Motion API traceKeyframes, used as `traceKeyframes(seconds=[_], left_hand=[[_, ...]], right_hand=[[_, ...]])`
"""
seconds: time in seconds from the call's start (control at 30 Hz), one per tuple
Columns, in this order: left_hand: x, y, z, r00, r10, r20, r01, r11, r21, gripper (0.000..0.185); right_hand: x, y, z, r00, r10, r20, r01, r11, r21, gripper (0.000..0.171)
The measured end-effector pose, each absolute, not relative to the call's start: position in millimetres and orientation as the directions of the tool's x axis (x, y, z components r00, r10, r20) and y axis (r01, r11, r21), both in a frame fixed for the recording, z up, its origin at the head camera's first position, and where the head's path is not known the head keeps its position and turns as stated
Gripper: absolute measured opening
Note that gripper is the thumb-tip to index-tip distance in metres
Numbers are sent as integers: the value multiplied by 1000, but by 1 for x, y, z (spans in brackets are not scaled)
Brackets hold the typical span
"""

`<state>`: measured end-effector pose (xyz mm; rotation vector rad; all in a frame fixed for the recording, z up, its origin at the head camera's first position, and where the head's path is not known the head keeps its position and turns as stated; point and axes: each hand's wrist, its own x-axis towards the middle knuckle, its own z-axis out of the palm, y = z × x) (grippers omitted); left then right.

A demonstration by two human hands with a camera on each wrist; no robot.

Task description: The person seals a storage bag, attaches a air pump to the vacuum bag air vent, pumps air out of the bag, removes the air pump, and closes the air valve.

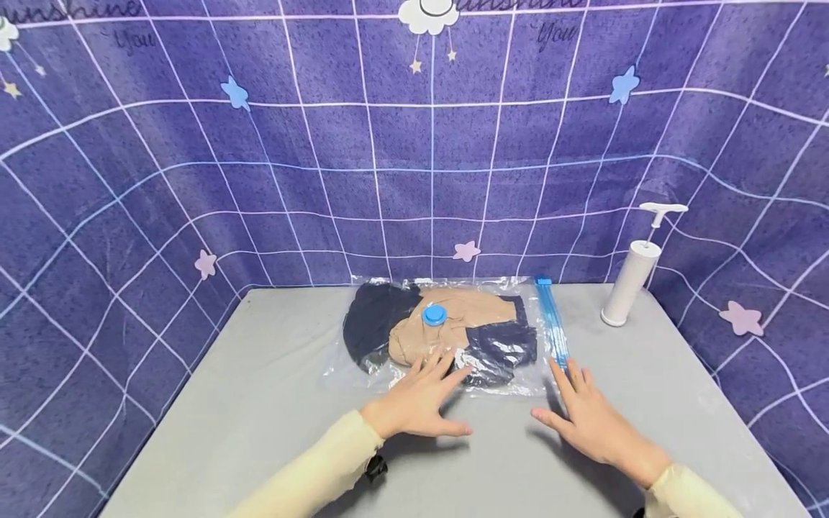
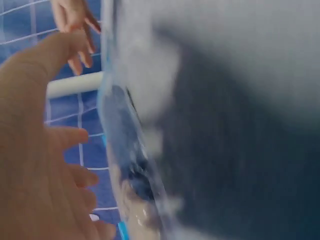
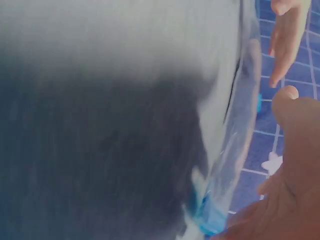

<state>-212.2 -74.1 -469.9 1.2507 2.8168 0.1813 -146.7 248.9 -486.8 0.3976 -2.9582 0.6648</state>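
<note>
A clear vacuum storage bag (image 1: 335,363) lies flat toward the back of the table with folded clothes inside, dark ones around a tan garment (image 1: 473,302). On its upper face sits a round blue valve cap (image 1: 435,314). A blue zip seal (image 1: 550,316) runs down the bag's right side. My left hand (image 1: 417,399), fingers spread, overlaps the bag's front edge in the head view and holds nothing. Close to the front end of the seal, my right hand (image 1: 592,421) has its fingers extended and thumb apart, also holding nothing. Both wrist views show the palms beside the bag's edge.
A white hand pump (image 1: 630,284) stands upright at the back right of the table (image 1: 259,403), its T-handle raised. Purple patterned fabric (image 1: 401,194) with grid lines and stars encloses the back and both sides.
</note>
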Motion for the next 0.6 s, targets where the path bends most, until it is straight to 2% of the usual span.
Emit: traceKeyframes(seconds=[0.1, 0.2, 0.4, 0.6], left_hand=[[-230, -70, -465, -593, 805, -10, 801, 591, 101, 103], [-242, -68, -460, -549, 835, -40, 828, 549, 115, 103], [-279, -46, -449, -554, 828, -87, 806, 560, 193, 99], [-311, -19, -438, -572, 813, -107, 794, 582, 175, 97]], right_hand=[[-160, 261, -483, -967, -237, 99, -255, 852, -457, 96], [-173, 273, -482, -962, -259, 88, -267, 822, -503, 94], [-214, 304, -466, -955, -297, -2, -259, 836, -484, 89], [-260, 313, -454, -949, -296, -106, -215, 858, -467, 89]])
